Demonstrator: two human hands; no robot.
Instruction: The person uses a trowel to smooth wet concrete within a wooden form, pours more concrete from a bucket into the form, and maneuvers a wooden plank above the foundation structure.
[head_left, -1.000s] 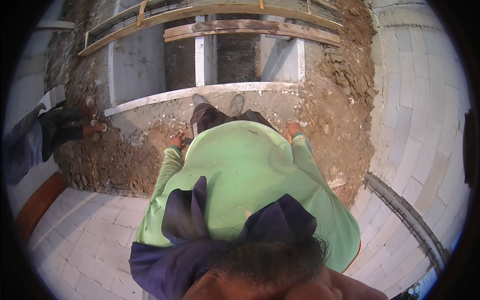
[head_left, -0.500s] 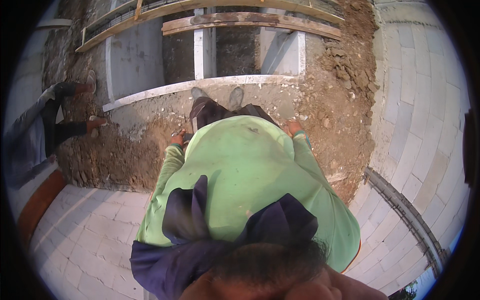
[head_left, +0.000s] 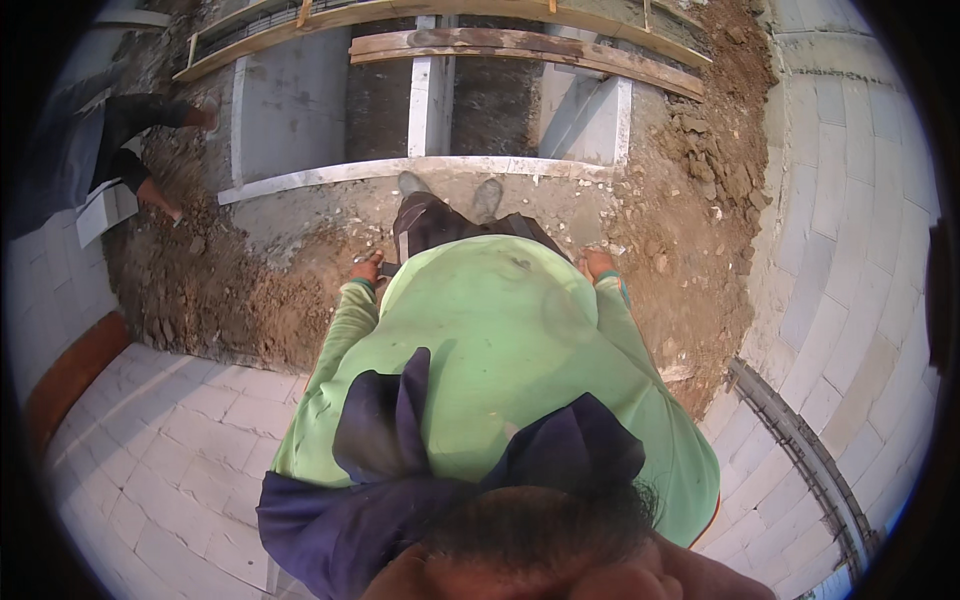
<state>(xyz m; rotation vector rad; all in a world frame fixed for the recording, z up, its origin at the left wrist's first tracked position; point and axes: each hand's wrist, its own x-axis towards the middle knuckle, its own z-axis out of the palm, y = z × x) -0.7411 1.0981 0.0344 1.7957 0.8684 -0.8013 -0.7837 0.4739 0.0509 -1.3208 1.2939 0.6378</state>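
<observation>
My left hand (head_left: 368, 267) hangs beside my left hip with its fingers closed. A small dark flat-edged object (head_left: 389, 269) sticks out of it towards my dark trousers (head_left: 440, 222); its kind is too small to make out. On the other side, my right hand (head_left: 598, 263) hangs low by the hem of my green shirt (head_left: 490, 330). Its fingers are partly hidden behind the shirt, and I cannot tell whether they hold anything. Both feet, in grey boots (head_left: 487, 196), stand on the soil just short of a white-topped wall edge (head_left: 400, 173).
Past that edge lie deep wall-sided pits, split by a white-topped divider (head_left: 422, 105). Wooden planks (head_left: 520, 42) span them. Loose soil heaps (head_left: 705, 160) lie at right, before a block wall (head_left: 830, 200). Another person (head_left: 120, 140) is at far left, by a pale block (head_left: 106, 211).
The other person at left has moved farther ahead and bends, an arm or leg reaching towards the soil. My view has shifted slightly; both my hands still hang at my sides.
</observation>
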